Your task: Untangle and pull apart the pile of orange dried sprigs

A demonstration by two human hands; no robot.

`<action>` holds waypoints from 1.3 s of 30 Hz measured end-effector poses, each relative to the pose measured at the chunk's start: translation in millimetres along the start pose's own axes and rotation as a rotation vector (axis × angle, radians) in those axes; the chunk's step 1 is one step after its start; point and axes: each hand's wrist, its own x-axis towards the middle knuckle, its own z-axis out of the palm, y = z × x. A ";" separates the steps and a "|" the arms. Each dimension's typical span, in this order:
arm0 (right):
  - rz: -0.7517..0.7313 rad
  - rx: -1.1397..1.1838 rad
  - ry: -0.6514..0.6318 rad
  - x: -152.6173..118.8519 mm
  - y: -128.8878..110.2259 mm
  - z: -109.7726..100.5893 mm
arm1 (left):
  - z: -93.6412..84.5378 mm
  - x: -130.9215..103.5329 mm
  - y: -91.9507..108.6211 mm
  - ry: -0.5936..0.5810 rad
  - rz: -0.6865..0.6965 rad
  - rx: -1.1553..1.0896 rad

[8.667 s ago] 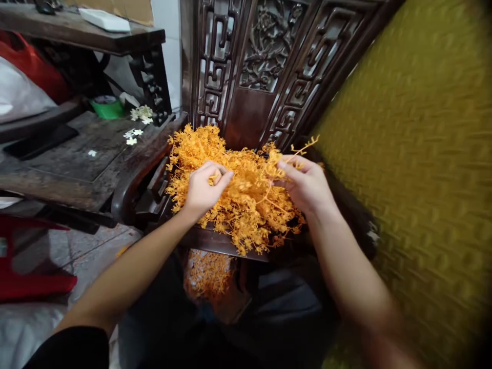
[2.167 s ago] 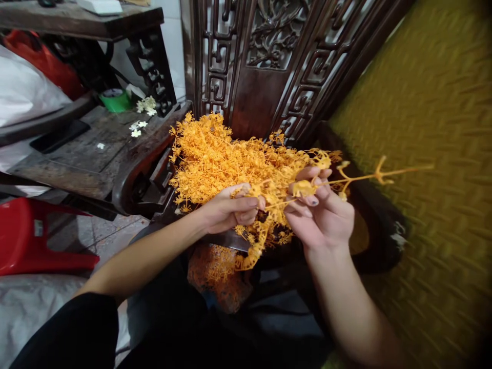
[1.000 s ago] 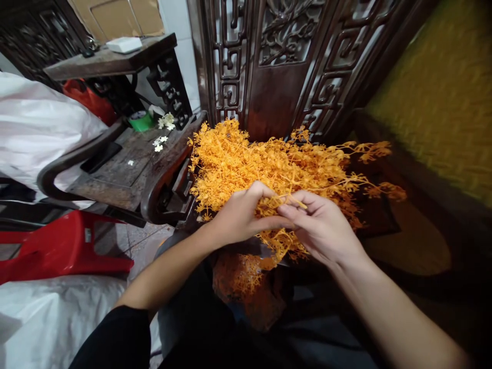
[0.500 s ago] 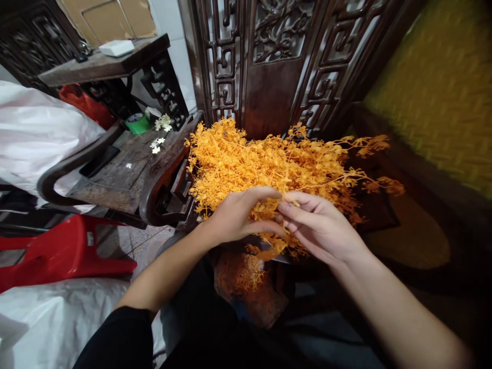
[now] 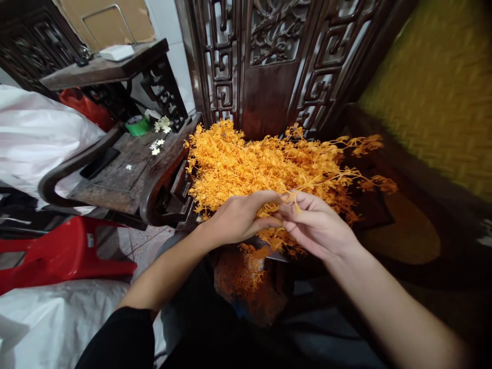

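Observation:
A large heap of orange artificial flower sprigs lies on the carved wooden chair in front of me. Over its near edge my left hand curves, thumb and fingers closing at the tips on a thin orange sprig. My right hand pinches the same sprig, and its fingertips meet those of the left. Exactly where each fingertip grips is partly hidden. Below the hands, loose orange bits lie on a reddish-brown surface by my lap.
On the left, a wooden side chair carries a roll of green tape and small white blossoms. A red plastic stool and white sacks are nearby. Behind the heap rises a carved chair back; yellow woven material hangs at right.
My left thumb and fingers have drawn closer together around the sprig. The right hand has shifted slightly left, and the sprig between the fingers has turned. The view has moved a little.

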 end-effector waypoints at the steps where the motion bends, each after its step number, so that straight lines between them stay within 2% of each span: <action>1: -0.018 -0.006 0.020 -0.4 0.0 0.4 | 1.0 0.0 1.5 0.003 -0.005 -0.009; 7: -0.136 -0.136 0.132 -2.4 0.6 -5.6 | 1.5 -0.6 13.4 -0.041 0.003 -0.082; 11: -0.282 -0.407 0.084 -1.3 -1.0 -17.0 | -3.9 -1.1 19.2 0.002 -0.112 -0.202; 14: -0.298 -0.501 0.041 -0.9 -3.7 -20.9 | -8.1 -0.1 20.7 -0.007 -0.184 -0.365; 17: -0.232 -0.388 0.020 -1.7 -5.8 -15.6 | -8.9 0.3 18.3 -0.044 -0.247 -0.603; 20: -0.160 -0.242 0.007 -2.9 -7.9 -4.7 | -4.3 -1.0 13.4 -0.075 -0.379 -0.869; 24: -0.157 -0.184 0.016 -4.7 -10.8 5.4 | 4.1 -1.5 10.6 -0.057 -0.461 -1.113; 32: -0.166 -0.212 0.016 -8.3 -11.0 3.2 | 6.8 0.7 12.8 -0.043 -0.481 -1.237; 39: -0.152 -0.226 0.069 -9.4 -10.6 -2.3 | 6.4 2.2 7.4 -0.052 -0.469 -1.198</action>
